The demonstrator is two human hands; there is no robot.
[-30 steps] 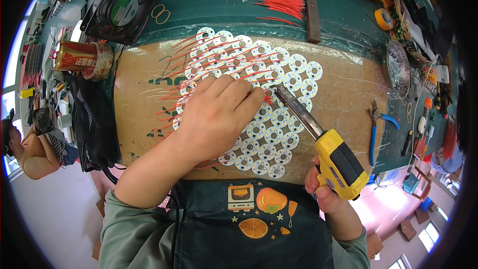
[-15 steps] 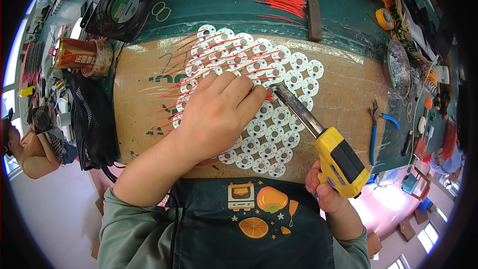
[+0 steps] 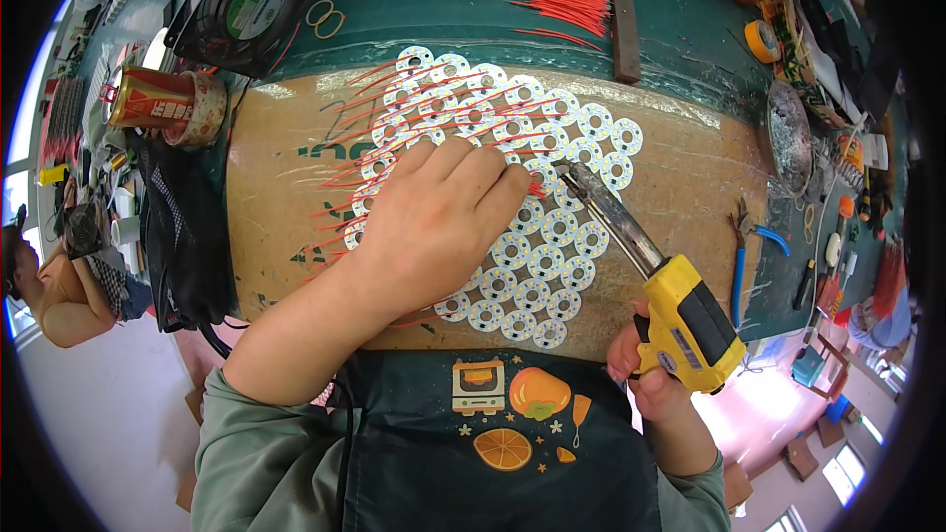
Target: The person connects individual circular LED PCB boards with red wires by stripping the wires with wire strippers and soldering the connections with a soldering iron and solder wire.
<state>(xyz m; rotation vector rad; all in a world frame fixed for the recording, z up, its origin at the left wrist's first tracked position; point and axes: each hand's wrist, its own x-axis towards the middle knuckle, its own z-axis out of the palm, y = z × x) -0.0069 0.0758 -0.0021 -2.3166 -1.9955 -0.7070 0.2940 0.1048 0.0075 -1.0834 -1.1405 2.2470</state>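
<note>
The right hand (image 3: 658, 396), gripping the yellow soldering iron (image 3: 690, 315), has just shifted its tip (image 3: 574, 173) rightward from the left hand (image 3: 439, 212) — closed on red wires (image 3: 536, 185) — apparently leaving one spot among the white discs (image 3: 533, 267) spread between the back and front edges of the brown board (image 3: 680, 207).

Left grip (image 3: 443, 212) over round boards (image 3: 558, 263), soldering gun (image 3: 680, 307) in right grip (image 3: 658, 396)

Holds the left hand (image 3: 439, 212) forward, palm down and curled, and the right hand (image 3: 652, 371) nearer, closed in a grip.
</note>
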